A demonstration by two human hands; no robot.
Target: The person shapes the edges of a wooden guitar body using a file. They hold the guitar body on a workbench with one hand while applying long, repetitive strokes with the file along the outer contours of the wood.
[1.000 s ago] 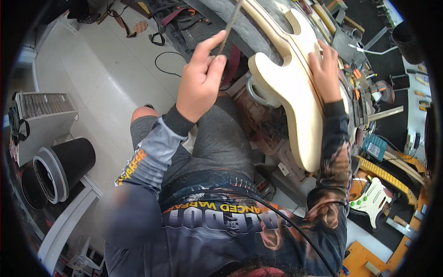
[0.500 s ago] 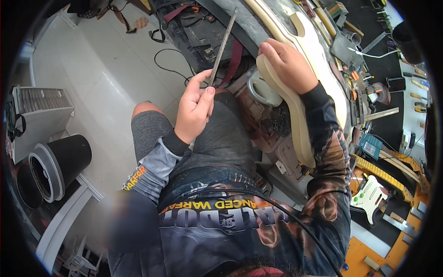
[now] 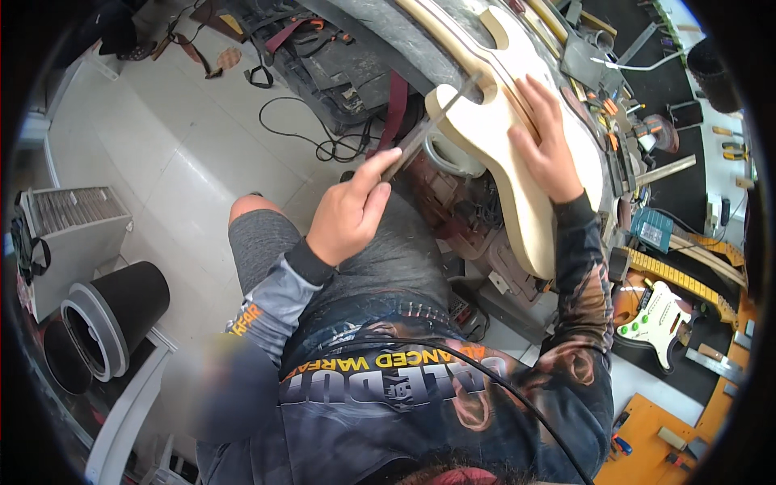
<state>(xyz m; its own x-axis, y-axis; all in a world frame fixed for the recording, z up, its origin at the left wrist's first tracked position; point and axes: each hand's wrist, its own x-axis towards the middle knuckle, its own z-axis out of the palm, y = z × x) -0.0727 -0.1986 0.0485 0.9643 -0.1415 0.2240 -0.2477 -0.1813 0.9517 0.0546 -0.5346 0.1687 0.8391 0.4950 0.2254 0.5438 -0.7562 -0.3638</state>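
A long, thin metal file [image 3: 431, 128] is gripped near its lower end by my left hand [image 3: 352, 212], fingers closed around it. Its far end crosses the horn of a pale, unpainted wooden guitar body [image 3: 527, 230], by the curved cutaway; whether it touches the wood I cannot tell. My right hand [image 3: 551, 153] lies flat on the top of the body, fingers stretched out and nothing held. A wooden neck [image 3: 440, 24] extends from the body toward the far edge of view.
The body rests by a cluttered workbench with tools. A round, pale-rimmed container [image 3: 454, 158] sits below the horn. At right lies another guitar with a white pickguard [image 3: 653, 323], near a teal box [image 3: 651, 229]. A black bin [image 3: 121, 311] stands at left.
The guitar body has turned so more of its top shows. My right hand has opened from its grip on the horn and moved onto the top. The file has swung right to the cutaway.
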